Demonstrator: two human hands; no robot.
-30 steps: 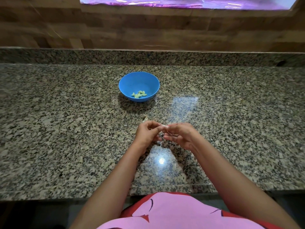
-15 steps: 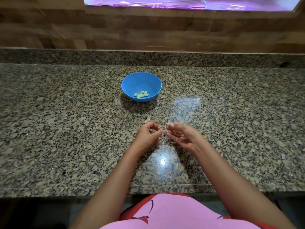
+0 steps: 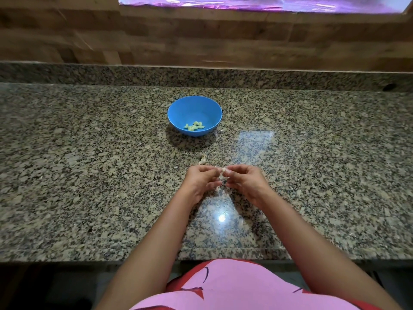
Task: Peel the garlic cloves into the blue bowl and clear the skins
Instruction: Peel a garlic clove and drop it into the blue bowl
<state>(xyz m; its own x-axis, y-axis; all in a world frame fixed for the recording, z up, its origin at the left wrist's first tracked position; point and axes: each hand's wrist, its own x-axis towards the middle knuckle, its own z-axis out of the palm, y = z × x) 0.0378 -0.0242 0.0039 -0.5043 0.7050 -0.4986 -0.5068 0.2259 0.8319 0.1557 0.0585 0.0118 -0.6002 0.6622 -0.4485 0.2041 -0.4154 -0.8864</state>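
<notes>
Between both hands, low over the speckled granite bench, is the small pale garlic clove in papery skin. The left hand and right hand both have fingers pinched on it, looks like mid-peel. Further back, the round blue plastic bowl already holds a handful of peeled greenish cloves. One more unpeeled pale clove lies just beyond the hands, and a wisp of loose skin shows under them. So partway I'd say: two cloves left, skins not cleared.

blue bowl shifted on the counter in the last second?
No. The blue bowl keeps its spacing from the dark hole in the backsplash; both drift slightly right in frame, so the camera moved, not the bowl.
</notes>
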